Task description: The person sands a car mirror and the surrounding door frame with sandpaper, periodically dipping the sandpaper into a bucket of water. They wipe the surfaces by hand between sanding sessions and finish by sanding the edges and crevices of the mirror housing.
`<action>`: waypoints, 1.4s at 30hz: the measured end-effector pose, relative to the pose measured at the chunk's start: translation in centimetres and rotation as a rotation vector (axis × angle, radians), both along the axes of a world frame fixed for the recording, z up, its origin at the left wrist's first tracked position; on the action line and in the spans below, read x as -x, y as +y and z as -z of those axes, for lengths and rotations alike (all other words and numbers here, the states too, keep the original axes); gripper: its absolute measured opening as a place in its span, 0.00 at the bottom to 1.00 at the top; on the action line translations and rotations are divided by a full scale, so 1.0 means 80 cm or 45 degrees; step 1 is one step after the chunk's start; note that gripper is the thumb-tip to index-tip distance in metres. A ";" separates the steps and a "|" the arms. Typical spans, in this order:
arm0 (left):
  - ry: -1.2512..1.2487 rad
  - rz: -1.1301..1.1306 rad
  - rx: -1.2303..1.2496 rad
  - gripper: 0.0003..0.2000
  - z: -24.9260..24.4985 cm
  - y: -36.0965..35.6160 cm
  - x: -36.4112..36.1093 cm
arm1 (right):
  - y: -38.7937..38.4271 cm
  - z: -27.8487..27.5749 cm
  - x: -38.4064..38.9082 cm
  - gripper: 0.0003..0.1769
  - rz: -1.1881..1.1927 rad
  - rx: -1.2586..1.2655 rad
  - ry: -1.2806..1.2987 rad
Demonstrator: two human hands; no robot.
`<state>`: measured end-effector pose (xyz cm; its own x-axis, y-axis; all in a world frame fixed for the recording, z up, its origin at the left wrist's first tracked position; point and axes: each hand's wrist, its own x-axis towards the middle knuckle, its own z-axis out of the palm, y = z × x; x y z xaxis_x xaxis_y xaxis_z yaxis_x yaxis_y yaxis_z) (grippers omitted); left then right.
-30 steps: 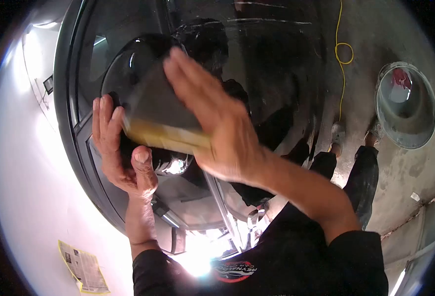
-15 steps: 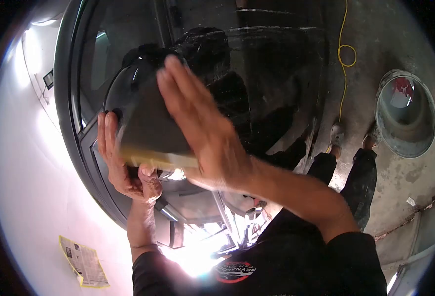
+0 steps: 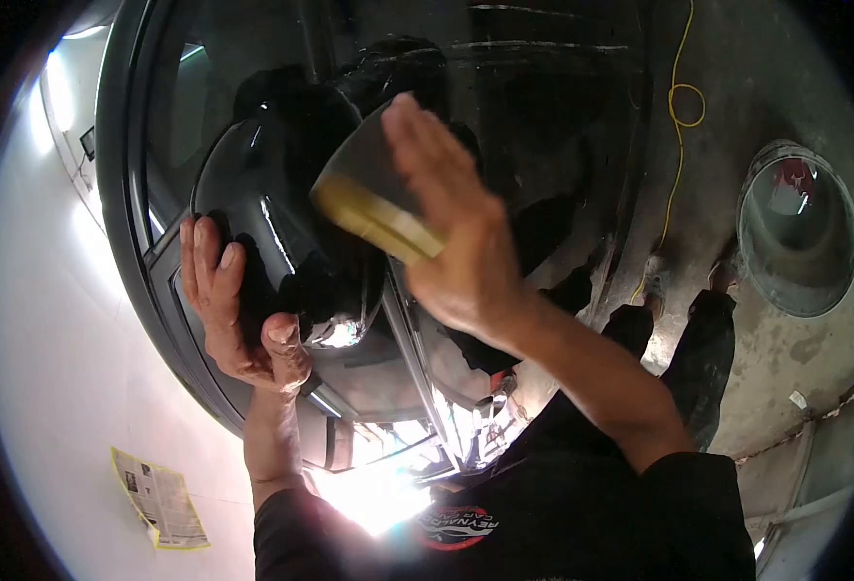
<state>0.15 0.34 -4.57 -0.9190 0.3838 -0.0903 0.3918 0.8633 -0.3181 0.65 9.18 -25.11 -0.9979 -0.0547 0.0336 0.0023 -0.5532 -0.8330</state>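
Note:
A dark grey pad with a yellow edge is under my right hand, whose fingers lie along its top while the edge shows beside the palm. It is over the inner side of a glossy black car side mirror, close to the black door. My left hand rests against the mirror's outer end, fingers stretched along the housing and thumb apart. Light reflects off the mirror's lower part. Motion blurs the right fingertips a little, and the pad's underside is hidden.
On the concrete floor to the right stands a round bucket with something red in it. A looped yellow cord runs down to my feet. A taped newspaper sheet is on the white surface at lower left.
My right hand and the pad have moved right, off the middle of the mirror, uncovering its glossy face. My left hand stays at the outer end, its fingers more spread.

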 end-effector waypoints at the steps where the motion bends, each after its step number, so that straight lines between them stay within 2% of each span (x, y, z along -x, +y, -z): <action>1: 0.000 -0.001 -0.008 0.34 0.000 -0.001 0.000 | -0.011 -0.007 -0.005 0.54 0.082 -0.013 0.059; 3: 0.002 -0.006 -0.022 0.34 0.000 -0.005 -0.001 | -0.031 -0.009 -0.014 0.55 0.190 0.046 0.113; 6: 0.013 -0.056 -0.043 0.35 0.000 -0.003 -0.006 | -0.034 0.008 -0.007 0.54 0.210 -0.133 0.281; 10: 0.030 -0.026 -0.043 0.33 0.002 -0.003 -0.004 | -0.033 0.019 -0.006 0.55 0.175 -0.106 0.366; 14: 0.022 -0.054 -0.036 0.35 0.002 0.000 -0.002 | -0.035 0.016 -0.003 0.59 0.172 0.003 0.295; 15: 0.018 -0.077 -0.040 0.35 0.003 0.001 -0.003 | -0.044 0.024 0.009 0.59 0.197 -0.210 0.401; 18: 0.005 -0.043 0.020 0.35 -0.001 0.002 -0.001 | -0.036 0.020 0.009 0.57 0.127 -0.068 0.350; 20: -0.008 -0.007 0.065 0.34 -0.006 0.001 0.001 | -0.041 0.016 -0.024 0.53 0.085 0.051 0.256; 22: -0.024 -0.002 0.079 0.34 -0.006 0.001 0.000 | -0.038 0.012 -0.012 0.54 0.213 0.036 0.287; 24: -0.009 -0.008 0.069 0.34 -0.004 0.001 0.001 | -0.028 0.016 0.013 0.55 0.098 -0.161 0.334; 25: -0.005 -0.014 0.069 0.34 -0.004 0.002 0.000 | -0.022 0.022 0.026 0.57 0.151 -0.180 0.418; 29: -0.018 0.000 0.080 0.34 -0.004 0.002 0.002 | -0.040 0.015 -0.015 0.61 0.196 -0.023 0.304; 32: -0.007 -0.022 0.067 0.34 -0.002 0.005 0.002 | -0.029 0.023 0.010 0.59 0.184 -0.360 0.433; 33: 0.007 -0.039 0.054 0.34 0.000 0.005 0.001 | -0.011 0.022 0.025 0.60 0.021 -0.316 0.393; 34: 0.000 -0.030 0.076 0.34 -0.001 0.005 0.000 | -0.012 0.021 0.019 0.62 0.017 -0.287 0.378; 36: -0.010 -0.001 0.117 0.34 -0.004 0.004 0.002 | -0.026 0.018 0.000 0.65 0.020 -0.234 0.351; 37: -0.008 0.005 0.117 0.34 -0.004 0.003 0.003 | -0.042 0.015 -0.007 0.66 0.169 -0.113 0.305; 41: -0.003 0.011 0.109 0.34 -0.003 0.002 0.003 | -0.033 0.032 0.029 0.57 0.077 -0.491 0.311; 42: 0.002 0.015 0.100 0.34 -0.002 0.002 0.004 | -0.028 0.030 0.030 0.50 0.071 -0.453 0.303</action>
